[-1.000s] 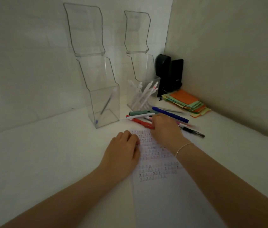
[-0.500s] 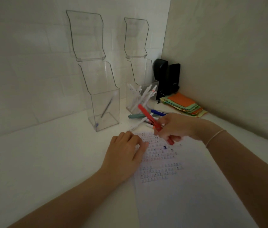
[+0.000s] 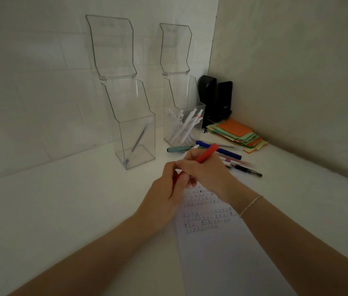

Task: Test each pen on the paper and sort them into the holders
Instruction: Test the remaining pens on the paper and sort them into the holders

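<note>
Both of your hands grip the red pen (image 3: pixel 207 153) above the top edge of the paper (image 3: pixel 222 248). Your right hand (image 3: pixel 206 171) is curled round the barrel; your left hand (image 3: pixel 168 189) pinches the lower end, probably the cap. The pen's long axis slopes up toward the surface's far right corner. Pull along that axis to uncap. The holders (image 3: pixel 135 142) stand beyond, toward the far edge.
</note>
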